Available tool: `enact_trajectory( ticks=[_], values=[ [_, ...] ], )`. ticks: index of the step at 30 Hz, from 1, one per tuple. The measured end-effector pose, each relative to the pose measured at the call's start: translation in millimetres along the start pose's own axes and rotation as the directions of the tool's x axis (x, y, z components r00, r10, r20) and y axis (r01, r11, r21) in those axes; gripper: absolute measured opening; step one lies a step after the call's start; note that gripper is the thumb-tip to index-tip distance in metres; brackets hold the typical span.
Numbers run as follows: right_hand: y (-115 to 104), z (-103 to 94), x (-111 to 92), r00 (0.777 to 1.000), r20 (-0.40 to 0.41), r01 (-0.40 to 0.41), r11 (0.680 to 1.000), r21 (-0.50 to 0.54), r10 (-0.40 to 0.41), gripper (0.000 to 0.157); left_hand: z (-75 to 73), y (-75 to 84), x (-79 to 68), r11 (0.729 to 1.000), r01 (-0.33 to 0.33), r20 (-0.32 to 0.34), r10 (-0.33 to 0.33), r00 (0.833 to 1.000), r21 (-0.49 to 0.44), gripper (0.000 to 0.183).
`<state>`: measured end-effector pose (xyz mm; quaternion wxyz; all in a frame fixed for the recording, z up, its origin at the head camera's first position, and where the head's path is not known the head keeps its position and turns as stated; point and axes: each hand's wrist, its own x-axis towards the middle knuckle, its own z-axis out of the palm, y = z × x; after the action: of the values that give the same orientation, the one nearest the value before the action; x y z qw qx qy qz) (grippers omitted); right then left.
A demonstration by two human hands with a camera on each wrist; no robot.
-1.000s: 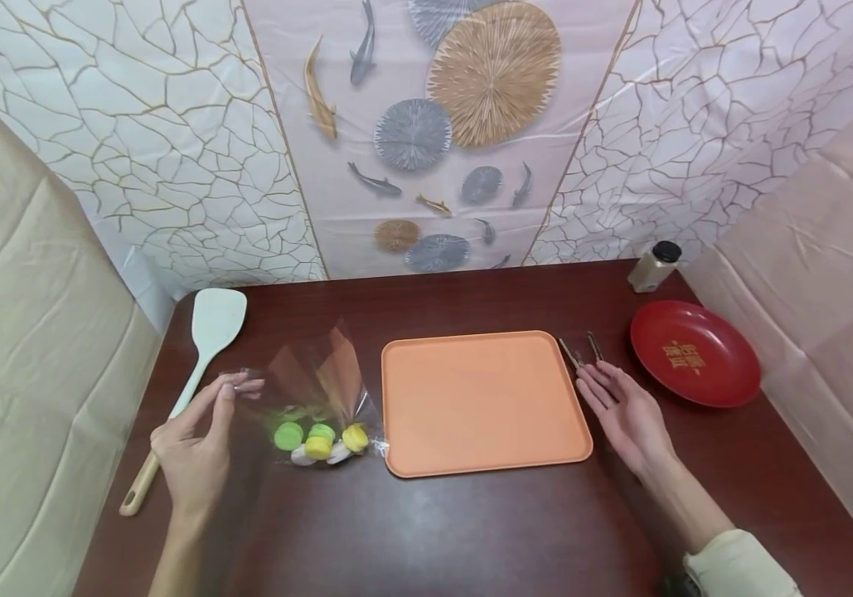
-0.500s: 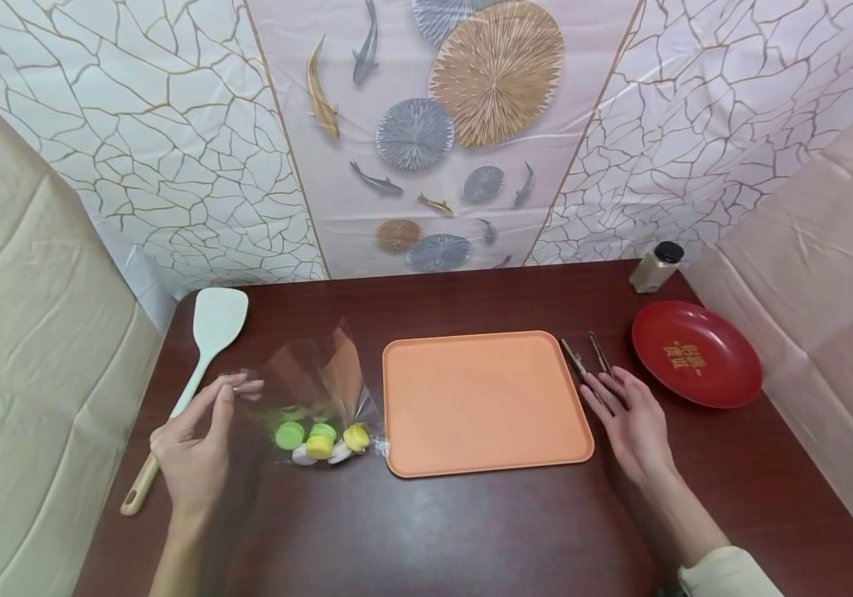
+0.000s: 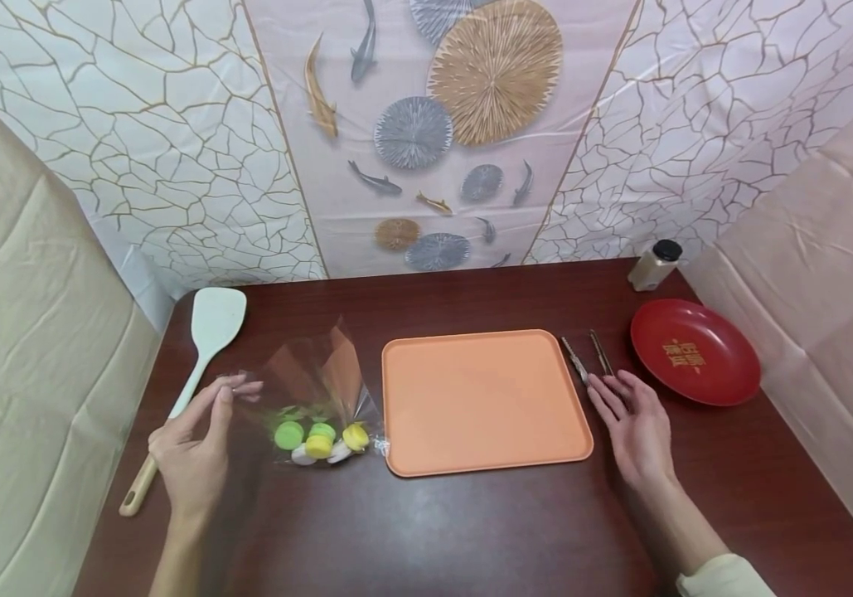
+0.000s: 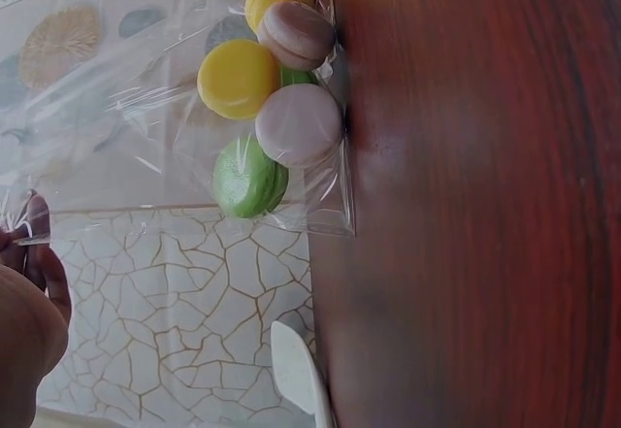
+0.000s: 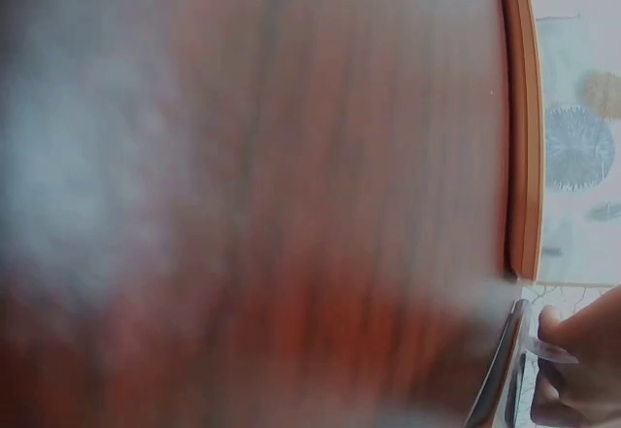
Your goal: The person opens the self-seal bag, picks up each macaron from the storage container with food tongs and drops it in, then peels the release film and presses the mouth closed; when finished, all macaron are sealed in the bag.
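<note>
My left hand (image 3: 195, 444) pinches the upper left edge of a clear plastic bag (image 3: 340, 365) between thumb and fingertips. Green, yellow and pale mauve macarons (image 4: 299, 125) lie at its bottom, close against the table in the left wrist view. To the right, my right hand (image 3: 635, 431) reaches toward metal tongs (image 3: 601, 352), its fingers loosely bent and fingertips right at them. In the right wrist view those tongs (image 5: 500, 370) lie on the table beside the fingers, and part of them is hidden behind the hand.
An orange tray (image 3: 486, 406) lies between the hands. Left of the bag is a pale spatula (image 3: 217, 319) with a wooden handle. A red plate (image 3: 724, 348) and a black-lidded jar (image 3: 653, 267) stand at the right. Fabric walls border the table (image 3: 426, 539).
My right hand has drawn back slightly toward me and turned a little, leaving more of the tongs showing. The left hand and the bag of macarons stay put.
</note>
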<state>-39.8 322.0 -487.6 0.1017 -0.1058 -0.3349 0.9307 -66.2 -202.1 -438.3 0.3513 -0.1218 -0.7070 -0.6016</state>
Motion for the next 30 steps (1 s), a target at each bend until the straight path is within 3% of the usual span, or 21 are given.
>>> enact_trajectory(
  ticks=[2,5,8,13,16,20,23,26,30],
  values=[
    [3.0,1.5,-1.5,1.000,0.011,0.012,0.999,-0.049,-0.012,0.027,-0.1,-0.3,-0.3,1.000,0.001,0.000,-0.001,1.000,-0.003,0.019],
    [5.9,4.2,-2.5,0.997,-0.045,0.056,0.996,-0.064,-0.059,0.026,-0.1,-0.6,-1.2,1.000,0.004,-0.001,-0.004,1.000,-0.015,0.019],
    [5.9,6.4,-3.1,0.982,-0.159,0.111,0.994,0.015,-0.107,0.023,0.4,-0.6,-1.7,0.999,0.006,-0.001,-0.006,1.000,-0.036,0.019],
    [2.0,7.7,-7.8,0.933,-0.328,0.211,0.962,0.171,-0.146,0.022,0.8,-0.4,-1.6,0.998,0.000,-0.003,0.000,1.000,-0.058,0.019],
    [-1.5,7.1,-12.2,0.904,-0.353,0.329,0.918,0.221,-0.239,0.023,0.3,-0.7,-1.3,0.998,-0.006,-0.004,0.006,1.000,-0.062,0.019],
    [-7.9,6.3,-18.7,0.848,-0.342,0.499,0.827,0.257,-0.405,0.023,0.0,-1.0,-1.3,0.998,-0.010,-0.005,0.010,1.000,-0.067,0.019],
    [-13.1,5.3,-25.2,0.819,-0.365,0.550,0.786,0.282,-0.442,0.023,0.4,-0.6,-1.6,0.998,-0.009,-0.005,0.009,1.000,-0.067,0.019],
    [-16.7,3.7,-32.7,0.808,-0.413,0.551,0.788,0.276,-0.421,0.022,0.6,-0.4,-1.8,0.998,-0.009,-0.006,0.009,1.000,-0.064,0.019],
    [-16.5,1.6,-39.5,0.836,-0.414,0.487,0.836,0.253,-0.361,0.023,0.8,-1.1,-2.1,0.998,-0.010,-0.009,0.009,1.000,-0.069,0.019]
  ],
)
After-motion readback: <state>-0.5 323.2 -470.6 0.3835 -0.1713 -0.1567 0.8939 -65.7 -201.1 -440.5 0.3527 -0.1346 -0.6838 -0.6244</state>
